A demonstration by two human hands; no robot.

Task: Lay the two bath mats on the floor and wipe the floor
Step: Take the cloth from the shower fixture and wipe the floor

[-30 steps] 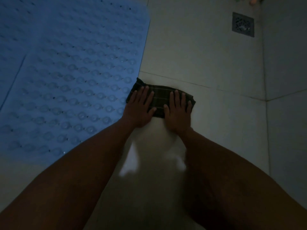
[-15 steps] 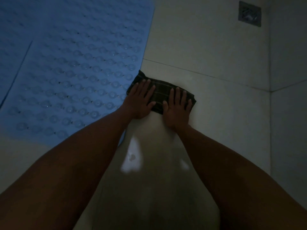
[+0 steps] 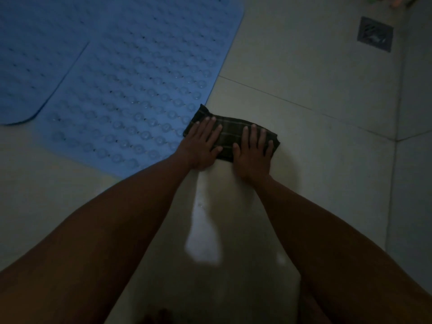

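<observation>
Both blue bath mats are already down, so that half looks done: the big suction-cup mat [image 3: 140, 90] lies flat on the tiles, and the second mat [image 3: 35, 73] sits at the far left with its rounded corner overlapping the big one. What's left is the wiping, and I'm in the middle of it. My left hand [image 3: 201, 146] and right hand [image 3: 253, 153] are both spread flat, palms down, pressing a folded dark plaid cloth [image 3: 228, 139] onto the floor [image 3: 304, 136] — not gripping it, just pushing. The cloth's left end touches the big mat's edge.

The room is really dim. Pale tiles with grout lines, a shiny wet-looking streak [image 3: 203, 230] between my arms, and a square floor drain [image 3: 375, 33] well off in the far right corner — I'd guess that whole side hasn't been wiped.
</observation>
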